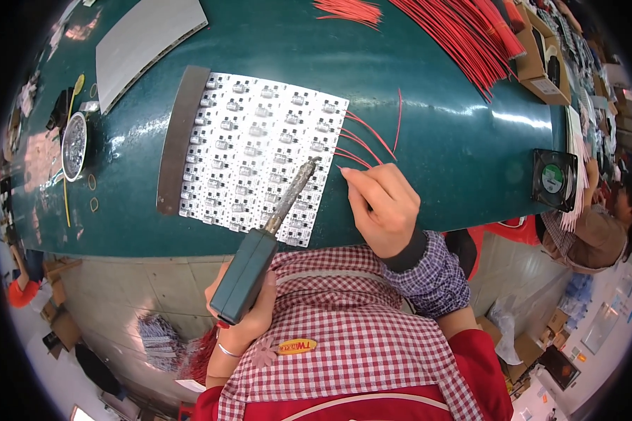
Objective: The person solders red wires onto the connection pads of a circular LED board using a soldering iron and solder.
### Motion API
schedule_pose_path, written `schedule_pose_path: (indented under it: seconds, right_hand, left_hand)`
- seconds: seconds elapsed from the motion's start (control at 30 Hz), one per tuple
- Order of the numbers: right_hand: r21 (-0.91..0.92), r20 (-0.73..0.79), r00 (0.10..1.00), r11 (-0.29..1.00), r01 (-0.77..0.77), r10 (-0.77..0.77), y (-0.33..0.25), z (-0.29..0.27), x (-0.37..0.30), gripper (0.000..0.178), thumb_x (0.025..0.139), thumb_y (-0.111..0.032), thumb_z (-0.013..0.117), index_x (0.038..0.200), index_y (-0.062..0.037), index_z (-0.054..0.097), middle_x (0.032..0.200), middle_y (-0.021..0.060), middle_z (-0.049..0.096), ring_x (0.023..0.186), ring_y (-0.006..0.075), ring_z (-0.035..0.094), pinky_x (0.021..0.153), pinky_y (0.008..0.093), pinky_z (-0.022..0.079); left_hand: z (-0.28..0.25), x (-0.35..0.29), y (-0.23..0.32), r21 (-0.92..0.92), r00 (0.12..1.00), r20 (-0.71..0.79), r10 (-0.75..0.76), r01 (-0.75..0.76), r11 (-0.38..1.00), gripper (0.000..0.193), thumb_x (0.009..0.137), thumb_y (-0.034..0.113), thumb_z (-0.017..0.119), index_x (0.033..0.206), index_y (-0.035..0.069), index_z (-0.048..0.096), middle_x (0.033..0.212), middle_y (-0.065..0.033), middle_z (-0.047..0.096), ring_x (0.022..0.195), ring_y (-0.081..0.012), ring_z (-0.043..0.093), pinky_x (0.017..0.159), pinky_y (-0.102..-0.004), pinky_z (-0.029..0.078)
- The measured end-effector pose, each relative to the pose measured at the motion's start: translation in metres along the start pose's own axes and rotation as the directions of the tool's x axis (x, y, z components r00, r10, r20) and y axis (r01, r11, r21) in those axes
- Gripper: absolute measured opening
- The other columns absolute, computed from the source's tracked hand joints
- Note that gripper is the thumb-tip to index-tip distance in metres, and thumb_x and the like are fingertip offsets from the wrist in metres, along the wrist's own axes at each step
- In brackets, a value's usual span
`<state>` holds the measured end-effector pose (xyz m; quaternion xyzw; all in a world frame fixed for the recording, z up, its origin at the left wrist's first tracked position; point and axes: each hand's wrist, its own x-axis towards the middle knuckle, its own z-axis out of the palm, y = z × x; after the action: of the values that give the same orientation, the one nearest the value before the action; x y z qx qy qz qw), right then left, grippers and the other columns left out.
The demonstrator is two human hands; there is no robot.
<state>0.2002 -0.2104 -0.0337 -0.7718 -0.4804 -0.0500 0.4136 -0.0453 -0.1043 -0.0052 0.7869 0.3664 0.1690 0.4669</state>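
My left hand (261,309) is closed around the dark green handle of a soldering iron (244,275). The iron's grey, worn barrel slants up and right over a white circuit board (314,99), its tip at the board's right-hand side. Rows of small silver and black components cover the board. Several red wires (364,125) run out from its right edge. Beside that edge my right hand (390,207) pinches a thin red wire, whose pale end points toward the board near the iron's tip. The rest of that wire is hidden by the fingers.
A dark bar (181,144) lies along the board's left edge. Red wire bundles (456,42) and a cardboard box (543,63) are at the far right, a small fan (555,179) at the right edge. A round tub (74,146) and a grey panel (147,43) are left.
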Motion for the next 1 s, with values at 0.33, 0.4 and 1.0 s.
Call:
schedule_pose_path:
  seconds: [0.33, 0.4, 1.0]
  right_hand:
    - [-0.022, 0.029, 0.999, 0.999, 0.047, -0.046, -0.001, 0.006, 0.003, 0.03, 0.072, 0.012, 0.075, 0.099, -0.0017, 0.073, 0.08, 0.0075, 0.06, 0.07, 0.024, 0.06, 0.06, 0.0345, 0.049]
    - [-0.025, 0.034, 0.998, 0.998, 0.05, -0.049, -0.001, 0.006, 0.003, 0.03, 0.071, 0.012, 0.075, 0.099, -0.0017, 0.073, 0.08, 0.0075, 0.06, 0.071, 0.0242, 0.06, 0.06, 0.0348, 0.049]
    - [-0.068, 0.055, 0.997, 0.996, 0.058, -0.054, -0.002, 0.007, 0.004, 0.029, 0.071, 0.011, 0.075, 0.098, -0.0017, 0.073, 0.081, 0.0073, 0.059, 0.073, 0.0244, 0.06, 0.061, 0.0348, 0.049]
  left_hand:
    - [0.004, 0.001, -0.004, 0.0, 0.998, 0.048, 0.045, -0.045, 0.999, 0.025, 0.077, -0.004, 0.076, 0.101, -0.007, 0.072, 0.099, -0.0187, 0.071, 0.075, -0.0251, 0.072, 0.066, -0.031, 0.056]
    - [0.005, 0.004, -0.002, 0.003, 0.997, 0.053, 0.054, -0.055, 0.999, 0.025, 0.076, -0.004, 0.076, 0.101, -0.007, 0.072, 0.099, -0.0186, 0.071, 0.074, -0.025, 0.072, 0.065, -0.0307, 0.056]
    - [0.002, -0.002, -0.007, 0.018, 0.996, 0.058, 0.07, -0.071, 0.997, 0.021, 0.075, -0.004, 0.075, 0.096, -0.005, 0.071, 0.093, -0.0178, 0.07, 0.068, -0.0266, 0.07, 0.061, -0.0319, 0.055]
